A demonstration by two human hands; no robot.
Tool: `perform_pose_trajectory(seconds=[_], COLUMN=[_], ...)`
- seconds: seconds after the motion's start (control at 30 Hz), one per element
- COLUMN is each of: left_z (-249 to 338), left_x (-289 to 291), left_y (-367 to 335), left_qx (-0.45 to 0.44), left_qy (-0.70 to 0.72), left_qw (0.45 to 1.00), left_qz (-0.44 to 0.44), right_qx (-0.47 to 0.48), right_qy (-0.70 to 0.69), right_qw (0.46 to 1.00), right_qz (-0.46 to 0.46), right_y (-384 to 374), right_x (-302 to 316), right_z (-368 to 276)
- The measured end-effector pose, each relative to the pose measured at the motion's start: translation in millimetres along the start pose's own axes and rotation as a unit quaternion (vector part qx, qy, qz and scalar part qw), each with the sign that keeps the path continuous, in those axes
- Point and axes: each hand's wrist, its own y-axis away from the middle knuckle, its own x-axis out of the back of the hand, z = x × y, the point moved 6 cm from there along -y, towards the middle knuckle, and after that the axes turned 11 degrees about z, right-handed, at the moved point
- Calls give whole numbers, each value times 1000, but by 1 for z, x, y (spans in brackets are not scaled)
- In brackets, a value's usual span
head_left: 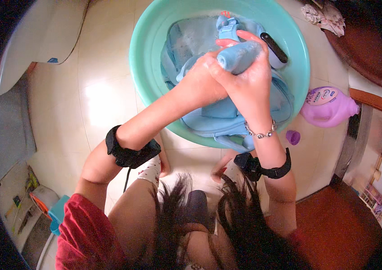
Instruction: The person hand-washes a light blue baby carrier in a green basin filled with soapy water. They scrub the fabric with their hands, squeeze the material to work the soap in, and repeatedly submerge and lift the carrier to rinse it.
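Note:
A light-blue fabric bag (200, 123) with seams and buckled straps lies wet and sudsy in a green plastic basin (145, 63). Over it, both my hands are closed around a bunched blue strap (236, 57) that looks padded and seems part of the bag. My left hand (204, 74) grips it from the left, with its fingers mostly hidden behind the strap and the other hand. My right hand (253, 83), a bracelet at its wrist, wraps it from the right, foam on the fingers. Beside the right fingers lies a black-and-white brush-like object (275, 49), its underside hidden.
A purple detergent jug (328, 107) lies on the tiled floor right of the basin, near a small purple cap (293, 137). A brown round object (366, 49) with a crumpled cloth (326, 19) is at the upper right. Turquoise plastic (58, 213) shows at lower left.

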Motion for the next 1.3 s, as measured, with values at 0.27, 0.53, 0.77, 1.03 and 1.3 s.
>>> perform_pose_trajectory(seconds=[0.27,0.53,0.77,1.03,1.3], left_z=[-11,-22,-4,-7,-2], left_x=[4,-22,-24,-32,-14], left_y=[14,7,11,19,16], left_qx=[210,190,205,214,364], left_qy=[289,267,332,301,248], left_qw=[931,932,888,881,887], left_qz=[-80,-157,-244,-297,-136], right_qx=[24,-33,-158,-99,80], right_qy=[-123,-46,-231,-248,-207], right_qw=[984,962,917,838,907], right_qz=[-131,-269,-282,-477,-357], right_y=[-12,-30,-23,-13,-8], right_x=[-13,-19,-10,-24,-29], right_z=[-17,-15,-13,-18,-43])
